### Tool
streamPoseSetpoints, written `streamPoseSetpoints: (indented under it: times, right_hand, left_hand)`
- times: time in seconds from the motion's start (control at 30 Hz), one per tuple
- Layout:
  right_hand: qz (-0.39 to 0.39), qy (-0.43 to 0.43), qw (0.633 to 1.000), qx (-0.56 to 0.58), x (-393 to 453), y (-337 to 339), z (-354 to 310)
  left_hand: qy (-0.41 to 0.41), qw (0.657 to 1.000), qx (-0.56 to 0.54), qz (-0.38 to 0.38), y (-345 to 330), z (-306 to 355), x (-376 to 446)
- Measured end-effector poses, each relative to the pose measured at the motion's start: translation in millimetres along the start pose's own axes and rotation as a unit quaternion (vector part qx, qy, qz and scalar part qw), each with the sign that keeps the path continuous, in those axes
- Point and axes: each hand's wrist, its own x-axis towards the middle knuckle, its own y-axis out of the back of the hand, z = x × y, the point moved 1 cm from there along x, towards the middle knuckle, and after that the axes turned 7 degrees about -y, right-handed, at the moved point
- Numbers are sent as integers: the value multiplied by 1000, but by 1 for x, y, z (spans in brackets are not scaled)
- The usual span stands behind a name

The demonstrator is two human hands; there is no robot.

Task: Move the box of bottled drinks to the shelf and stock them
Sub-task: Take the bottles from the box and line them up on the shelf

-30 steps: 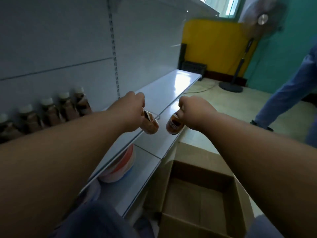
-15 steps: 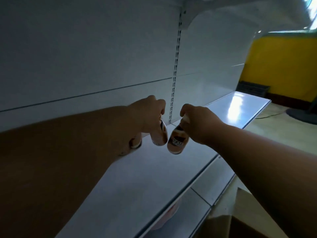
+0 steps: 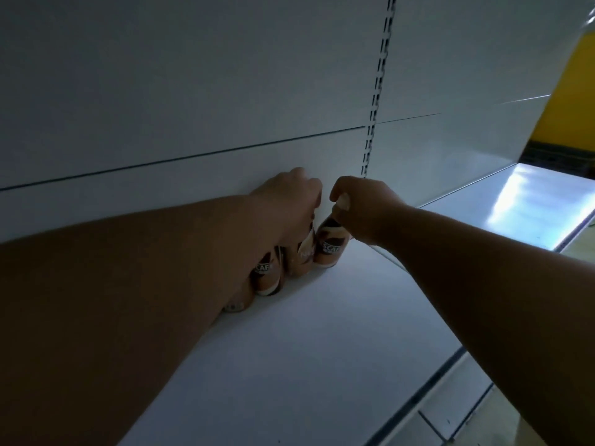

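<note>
Both my arms reach to the back of the white shelf (image 3: 289, 349). My right hand (image 3: 360, 204) grips the white cap of a brown coffee bottle (image 3: 331, 246), which leans slightly and rests on the shelf by the back panel. My left hand (image 3: 289, 197) is closed over the top of a second brown bottle (image 3: 302, 255) right beside it. More bottles of the same kind (image 3: 267, 275) stand in a row to the left, mostly hidden under my left forearm. The box is out of view.
The shelf's back panel (image 3: 193, 91) rises directly behind the bottles, with a slotted upright (image 3: 375, 101) just right of my hands. The shelf runs on to the right (image 3: 515, 201). A lower shelf edge (image 3: 450, 410) shows at the bottom right. A yellow wall (image 3: 573, 91) stands at the far right.
Both hands moved forward and down from mid-air to the shelf's back, carrying the two bottles, which now touch the shelf beside the row. The view swung left and closer; the cardboard box left the view.
</note>
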Motion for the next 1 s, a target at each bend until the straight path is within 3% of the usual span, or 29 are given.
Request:
streamPoseSetpoints:
  times: [0.27, 0.5, 0.77, 1.0]
  right_hand:
    - [19, 14, 1000, 1, 29, -17, -11]
    - [48, 14, 998, -27, -2, -2, -25]
    - [-17, 88, 994, -57, -66, 16, -112]
    - [-86, 210, 969, -93, -116, 0, -210]
  left_hand:
    - [21, 999, -19, 42, -10, -4, 5]
    - [34, 995, 3, 96, 11, -3, -21]
    - [88, 993, -16, 73, 75, -25, -142]
    - [178, 981, -55, 46, 108, -67, -263]
